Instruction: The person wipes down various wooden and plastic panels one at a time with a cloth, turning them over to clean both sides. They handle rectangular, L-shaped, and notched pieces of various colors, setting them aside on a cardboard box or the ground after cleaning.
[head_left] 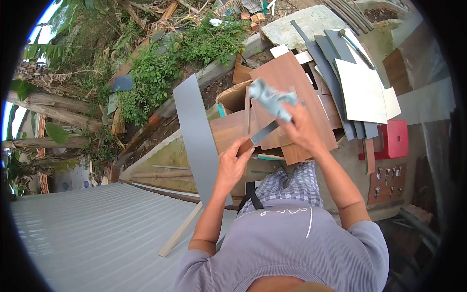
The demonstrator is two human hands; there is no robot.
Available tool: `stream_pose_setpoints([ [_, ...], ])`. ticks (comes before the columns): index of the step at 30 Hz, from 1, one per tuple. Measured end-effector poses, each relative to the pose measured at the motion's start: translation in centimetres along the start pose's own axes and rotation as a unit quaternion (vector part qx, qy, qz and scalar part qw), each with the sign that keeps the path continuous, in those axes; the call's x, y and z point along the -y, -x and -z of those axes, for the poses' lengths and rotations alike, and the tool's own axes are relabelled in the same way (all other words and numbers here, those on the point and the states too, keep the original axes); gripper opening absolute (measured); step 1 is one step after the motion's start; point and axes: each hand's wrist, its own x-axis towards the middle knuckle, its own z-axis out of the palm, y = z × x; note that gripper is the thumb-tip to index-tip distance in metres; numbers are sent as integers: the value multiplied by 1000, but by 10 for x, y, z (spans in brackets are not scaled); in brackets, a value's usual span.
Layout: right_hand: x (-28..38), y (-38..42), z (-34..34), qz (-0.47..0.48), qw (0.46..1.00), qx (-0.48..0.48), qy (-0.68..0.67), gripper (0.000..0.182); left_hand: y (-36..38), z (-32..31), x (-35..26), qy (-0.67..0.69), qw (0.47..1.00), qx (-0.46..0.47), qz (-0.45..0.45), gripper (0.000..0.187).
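My left hand (232, 164) is closed round the brown wooden handle of a knife-like tool (265, 132) with a straight, flat metal blade. The blade points up and to the right, toward my right hand (300, 127). A crumpled light blue cloth (272, 99), smeared by motion, is gripped in that right hand and overlaps the far part of the blade. Beneath both hands lie brown wood-grain panels (279, 73), stacked at uneven angles. A long grey panel (193, 129) leans to the left of my left hand.
White boards (361, 91) and dark grey boards (331, 78) are piled at the right, with a hammer (357, 48) on top. Nearby are a red plastic stool (393, 140) and a brown board with metal fittings (387, 183). Corrugated roofing (107, 228) spans the lower left; plants (155, 73) grow beyond.
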Motion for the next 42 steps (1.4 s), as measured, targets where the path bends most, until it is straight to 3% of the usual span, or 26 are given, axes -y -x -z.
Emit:
stream_pose_setpoints([
  [2, 40, 0, -14, 236, 964, 77, 94, 43, -8, -4, 10, -16, 992, -8, -125, 28],
  [5, -16, 6, -5, 165, 977, 27, 129, 48, -5, 6, -8, 13, 998, 20, -57, 26],
  [7, -60, 19, 18, 33, 977, 59, 202, 51, -3, 19, -22, 80, 996, 40, 13, 32],
  [8, -63, 24, 27, 34, 977, 58, 202, 51, -6, 27, -23, 78, 996, 40, 12, 32],
  [10, -61, 35, 38, -18, 946, 225, 232, 54, -13, 40, -22, -68, 973, 139, -170, 40],
  [14, -67, 59, 15, 51, 957, 187, 215, 56, -25, 56, -29, -172, 929, 201, -260, 50],
  [16, -64, 62, 6, 54, 967, 53, 244, 52, -17, 48, -34, -184, 951, -85, -235, 69],
  [17, -61, 60, 4, 58, 967, 56, 240, 52, -15, 44, -23, -60, 981, -131, -133, 78],
  [18, -58, 57, 3, 74, 961, -6, 266, 50, -13, 42, -6, -64, 980, -138, -131, 78],
  [19, -54, 52, 2, 89, 950, -71, 289, 49, -11, 39, 13, 347, 935, -75, -12, 78],
  [20, -52, 48, 3, 94, 951, -67, 286, 49, -8, 35, 25, 695, 711, 2, 108, 79],
  [21, -52, 45, 6, 123, 945, -48, 299, 49, -7, 23, 27, 655, 747, -2, 118, 74],
  [22, -52, 44, 8, 153, 937, -27, 313, 50, -10, 20, 22, 659, 743, -12, 118, 74],
  [24, -50, 42, 7, 152, 937, 34, 314, 50, -17, 20, 9, 517, 828, -43, 213, 68],
  [26, -40, 39, 1, 151, 931, 89, 319, 51, -15, 11, 21, 528, 824, -62, 196, 62],
  [28, -7, 46, -26, 130, 947, 230, 184, 52, -11, 2, 31, 531, 822, -73, 193, 56],
  [30, 15, 49, -59, 169, 951, 230, 122, 48, -9, -10, 37, 543, 826, -37, 149, 49],
  [32, 15, 30, -75, 185, 952, 216, 112, 44, -4, -11, 43, 538, 827, -24, 164, 48],
  [34, 9, 7, -84, 200, 953, 204, 96, 41, 4, -6, 28, 573, 798, -33, 184, 52],
  [37, -5, -22, -89, 182, 964, 137, 136, 37, 18, -2, 34, 527, 829, -33, 184, 62],
  [42, -62, -33, -76, 34, 954, -29, 296, 31, 30, 4, 47, 522, 829, -66, 190, 70],
])
